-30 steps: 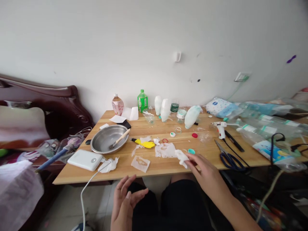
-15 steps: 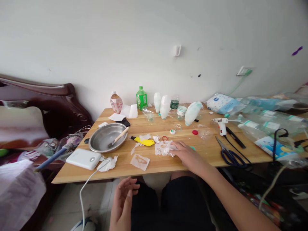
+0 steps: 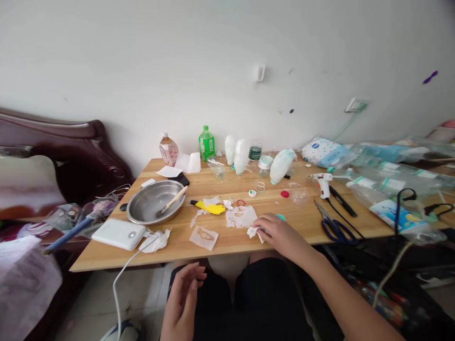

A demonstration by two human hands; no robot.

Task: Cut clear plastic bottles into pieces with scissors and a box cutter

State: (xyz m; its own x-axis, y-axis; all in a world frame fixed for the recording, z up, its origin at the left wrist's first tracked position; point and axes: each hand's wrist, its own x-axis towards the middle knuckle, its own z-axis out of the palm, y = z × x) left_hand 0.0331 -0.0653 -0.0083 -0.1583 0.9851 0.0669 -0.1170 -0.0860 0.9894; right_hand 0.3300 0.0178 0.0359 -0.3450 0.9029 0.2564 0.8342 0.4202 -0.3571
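My right hand [image 3: 275, 229] is low over the front of the wooden table [image 3: 234, 246], its fingers closed on a crumpled white tissue [image 3: 253, 232]. Just left of it lies a flat, torn piece of tissue [image 3: 241, 216], and a smaller damp piece [image 3: 204, 237] lies nearer the edge. A yellow utility knife [image 3: 208, 207] rests behind these, with a red rubber band [image 3: 241, 202] close by. My left hand [image 3: 186, 293] hovers above my lap in front of the table, fingers loosely curled and apart, holding nothing.
At left stand a steel bowl [image 3: 156, 201] with a brush [image 3: 172, 201] in it and a white power bank [image 3: 119, 233] with a cable. White-wrapped bottles [image 3: 240, 156] line the back. On the right are scissors [image 3: 334, 225], a glue gun [image 3: 323, 183] and several plastic bottles [image 3: 394, 208].
My right hand has moved slightly toward the table's front edge, drawing the crumpled tissue off the flat torn piece. My left hand stays nearly where it was.
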